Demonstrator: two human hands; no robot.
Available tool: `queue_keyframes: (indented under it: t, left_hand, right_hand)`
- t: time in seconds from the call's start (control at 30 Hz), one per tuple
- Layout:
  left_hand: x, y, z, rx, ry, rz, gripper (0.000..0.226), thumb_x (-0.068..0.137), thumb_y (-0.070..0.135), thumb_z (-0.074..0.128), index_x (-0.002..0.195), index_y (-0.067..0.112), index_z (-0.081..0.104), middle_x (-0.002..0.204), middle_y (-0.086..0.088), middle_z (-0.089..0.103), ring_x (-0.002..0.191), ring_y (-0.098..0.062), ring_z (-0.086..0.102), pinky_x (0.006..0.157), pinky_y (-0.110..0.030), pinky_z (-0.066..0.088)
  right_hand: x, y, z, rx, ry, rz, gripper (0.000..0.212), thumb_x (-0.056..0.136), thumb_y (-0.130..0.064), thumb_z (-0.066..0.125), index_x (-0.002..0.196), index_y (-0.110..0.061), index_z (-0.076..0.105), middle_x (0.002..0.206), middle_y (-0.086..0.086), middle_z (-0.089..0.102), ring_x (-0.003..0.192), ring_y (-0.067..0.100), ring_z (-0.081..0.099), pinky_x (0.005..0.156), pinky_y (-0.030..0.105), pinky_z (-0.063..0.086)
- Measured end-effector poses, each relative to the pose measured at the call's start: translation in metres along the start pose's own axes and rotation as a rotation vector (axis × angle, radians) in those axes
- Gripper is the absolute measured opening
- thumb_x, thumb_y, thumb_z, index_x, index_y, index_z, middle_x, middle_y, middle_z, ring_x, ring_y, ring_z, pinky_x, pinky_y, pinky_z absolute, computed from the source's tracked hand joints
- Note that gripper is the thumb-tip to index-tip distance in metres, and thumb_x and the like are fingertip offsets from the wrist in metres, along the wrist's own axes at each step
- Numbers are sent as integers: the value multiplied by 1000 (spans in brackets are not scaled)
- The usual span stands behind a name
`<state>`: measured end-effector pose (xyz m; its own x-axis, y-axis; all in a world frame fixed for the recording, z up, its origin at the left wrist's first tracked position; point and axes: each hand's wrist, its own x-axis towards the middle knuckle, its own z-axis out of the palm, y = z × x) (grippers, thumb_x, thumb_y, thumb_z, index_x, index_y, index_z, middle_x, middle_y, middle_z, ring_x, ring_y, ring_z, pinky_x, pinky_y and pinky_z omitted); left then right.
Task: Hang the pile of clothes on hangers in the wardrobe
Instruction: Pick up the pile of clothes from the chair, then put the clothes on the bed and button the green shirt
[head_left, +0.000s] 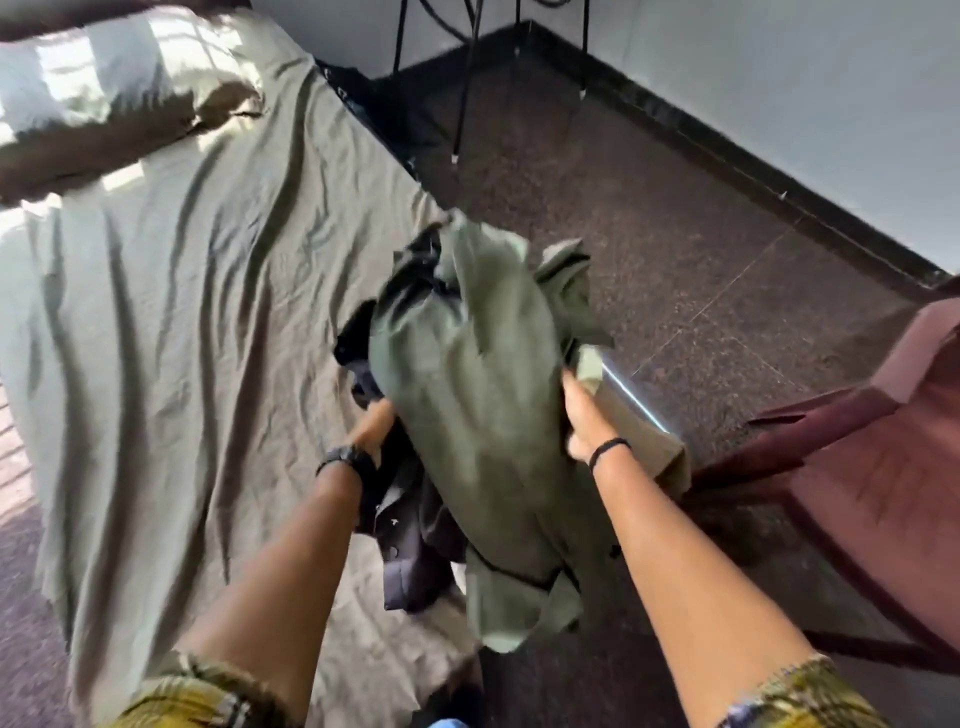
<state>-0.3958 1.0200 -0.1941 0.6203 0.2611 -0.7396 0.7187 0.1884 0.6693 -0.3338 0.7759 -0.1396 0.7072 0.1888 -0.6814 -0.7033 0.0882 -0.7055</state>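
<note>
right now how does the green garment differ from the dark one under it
The green garment is olive, on top and fills most of the bundle; the dark garment is navy-black, mostly hidden, hanging below. The right hand grips the green one; the left hand reaches beneath. Both are crumpled, off hangers.

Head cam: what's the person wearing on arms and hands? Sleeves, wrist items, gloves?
No gloves; both hands are bare. The left hand has a black watch on its wrist. The right hand has a thin black band around its wrist. Forearms are bare. The sleeves end near the elbows, in a yellow-green patterned fabric with frayed-looking edges.
</note>
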Motion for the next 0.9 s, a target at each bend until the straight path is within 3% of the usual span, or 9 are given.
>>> queue_keyframes:
  t: [0.07,0.13,0.27,0.37,0.43,0.5,0.6,0.8,0.9]
  left_hand:
    - [12,-25,4,17,-60,-114,64,80,65,60,127,22,53,128,-8,55,120,-29,50,100,-40,41]
    - [12,-49,18,78,-186,-168,34,92,50,52,114,24,52,104,-2,56,94,-24,53,80,-34,43]
    - [-4,-46,50,346,-239,-20,36,95,27,56,125,11,45,74,1,43,52,-8,39,47,-18,30]
    - [-7,-45,52,561,-246,45,48,93,23,59,134,10,39,76,-3,50,50,-9,41,34,-15,31]
    - [-13,-44,49,654,-281,104,60,92,25,60,142,11,31,94,-7,55,60,-12,49,42,-13,39]
    - [-15,-45,42,715,-293,145,67,91,26,62,145,7,27,113,-11,56,87,-20,60,73,-19,50]
    - [-11,-46,32,747,-296,199,76,82,34,67,142,4,31,135,-9,50,122,-25,51,104,-34,40]
    - [-5,-18,28,791,-198,296,62,90,27,61,141,7,33,129,-15,53,117,-30,53,98,-33,42]
    - [25,5,40,753,-107,434,57,91,21,59,140,10,34,130,-17,50,115,-31,53,97,-38,44]
  right_hand:
    - [21,41,-13,-125,-5,79,74,82,-60,61,143,-27,38,136,-11,49,117,10,50,107,38,38]
    - [21,71,-16,-208,32,168,98,76,-57,71,151,-18,21,148,-5,36,131,17,41,110,36,31]
    - [3,76,-8,-440,128,120,87,91,-31,63,153,-8,6,157,7,22,142,23,28,109,31,28]
    - [-10,73,-4,-537,173,51,76,92,-25,60,152,-10,15,154,8,30,139,24,34,108,31,31]
    - [-15,73,0,-582,189,-3,72,92,-23,60,151,-12,21,153,8,33,138,24,35,108,31,30]
    - [-21,73,8,-632,215,-60,69,91,-21,61,150,-15,26,150,9,37,136,25,38,107,31,32]
    - [-27,78,21,-731,285,-137,64,90,-21,59,148,-21,32,145,13,38,132,29,41,106,32,33]
    - [-17,73,50,-797,248,-275,53,87,-21,63,138,-19,47,134,14,43,127,26,44,103,27,32]
    - [17,67,55,-964,222,-283,69,84,-28,67,145,-24,35,149,11,29,140,26,26,114,37,25]
